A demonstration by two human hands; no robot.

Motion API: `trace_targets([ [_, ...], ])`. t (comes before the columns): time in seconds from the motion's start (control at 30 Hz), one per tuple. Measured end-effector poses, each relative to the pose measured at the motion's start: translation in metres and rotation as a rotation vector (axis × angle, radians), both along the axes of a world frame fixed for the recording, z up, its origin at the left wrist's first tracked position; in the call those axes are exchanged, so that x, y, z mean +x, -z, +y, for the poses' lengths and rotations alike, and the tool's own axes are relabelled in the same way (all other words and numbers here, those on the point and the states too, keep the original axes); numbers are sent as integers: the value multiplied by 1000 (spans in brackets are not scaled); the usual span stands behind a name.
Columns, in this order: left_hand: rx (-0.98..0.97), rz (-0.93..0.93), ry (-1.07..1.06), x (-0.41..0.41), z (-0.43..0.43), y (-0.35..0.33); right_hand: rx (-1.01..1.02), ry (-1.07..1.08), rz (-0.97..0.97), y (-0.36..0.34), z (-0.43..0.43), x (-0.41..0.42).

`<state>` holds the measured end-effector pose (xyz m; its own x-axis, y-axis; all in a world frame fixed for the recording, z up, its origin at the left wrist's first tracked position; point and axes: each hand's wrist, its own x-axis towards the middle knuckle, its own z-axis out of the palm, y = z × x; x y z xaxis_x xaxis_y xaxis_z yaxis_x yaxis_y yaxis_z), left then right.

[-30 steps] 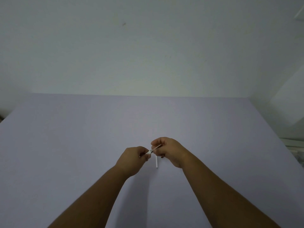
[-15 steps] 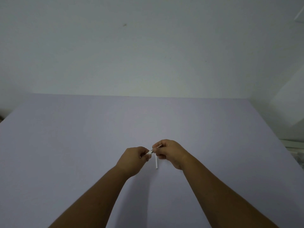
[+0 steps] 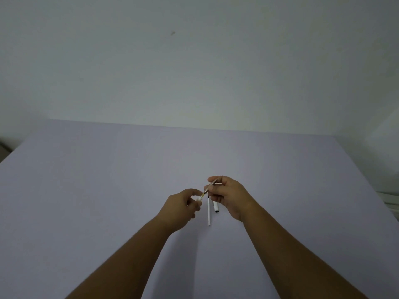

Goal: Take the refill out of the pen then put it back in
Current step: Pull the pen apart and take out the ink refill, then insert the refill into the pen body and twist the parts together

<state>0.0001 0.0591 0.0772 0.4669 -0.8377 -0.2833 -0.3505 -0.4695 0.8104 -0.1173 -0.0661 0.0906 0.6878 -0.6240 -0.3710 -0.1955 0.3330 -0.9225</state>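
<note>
My right hand [image 3: 230,194] pinches a thin refill [image 3: 210,186], slanted with its brass tip pointing down-left. That tip meets a small whitish pen piece [image 3: 198,198] held between the fingertips of my left hand [image 3: 182,207]. Both hands hover just above the table, a little apart. Below them on the table lies a long slim white pen barrel [image 3: 209,212], pointing towards me. A shorter white piece with a dark end [image 3: 216,207] lies right of it, partly hidden under my right hand.
The work surface is a wide pale lilac table [image 3: 108,190] backed by a plain wall. At the far right edge, pale stacked objects [image 3: 388,198] sit beside the table.
My right hand has lifted and drawn slightly right, uncovering the shorter white piece. More of the refill now shows between the hands. The long white barrel has not moved.
</note>
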Motion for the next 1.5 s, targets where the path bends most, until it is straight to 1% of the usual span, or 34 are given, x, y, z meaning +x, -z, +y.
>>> trace_targets([
  [0.13,-23,78,-21,0,-3,0,-33,77,18,0,-5,7],
  [0.23,-25,138,-59,1,-3,1,9,273,-34,1,-17,12],
  [0.3,-20,180,-104,1,-2,4,6,371,3,9,-27,11],
  [0.37,-14,219,-146,0,-2,9,-72,321,167,25,-34,6],
  [0.4,-10,243,-164,0,-3,12,-134,239,288,35,-35,2],
  [0.47,-4,284,-185,-2,-4,19,-324,24,558,58,-33,-3],
  [0.5,-2,291,-186,-3,-5,22,-418,-36,658,68,-30,-6],
  [0.57,6,281,-177,-5,-7,27,-508,-32,730,82,-25,-11],
  [0.7,22,284,-168,-6,-9,33,-590,5,744,94,-18,-14],
  [0.93,59,278,-157,-7,-10,39,-645,21,746,93,-18,-17],
  [1.0,68,280,-155,-8,-11,40,-654,56,713,90,-20,-18],
  [1.03,71,279,-154,-8,-12,40,-626,97,670,85,-20,-18],
  [1.07,72,276,-154,-8,-13,40,-549,146,597,80,-21,-16],
  [1.13,66,273,-156,-9,-17,39,-276,188,392,65,-22,-11],
  [1.17,60,273,-156,-10,-20,38,-171,166,322,58,-23,-9],
  [1.2,57,271,-153,-12,-23,37,-135,111,298,53,-23,-7],
  [1.27,55,263,-145,-15,-29,36,-149,12,286,48,-22,-4],
  [1.33,47,266,-144,-18,-32,37,-160,-18,275,47,-24,0],
  [1.4,48,269,-140,-18,-33,38,-130,59,244,46,-28,3],
  [1.47,71,255,-122,-17,-32,41,-37,248,193,48,-38,3],
  [1.5,83,251,-118,-17,-30,42,-33,314,205,51,-44,2],
])
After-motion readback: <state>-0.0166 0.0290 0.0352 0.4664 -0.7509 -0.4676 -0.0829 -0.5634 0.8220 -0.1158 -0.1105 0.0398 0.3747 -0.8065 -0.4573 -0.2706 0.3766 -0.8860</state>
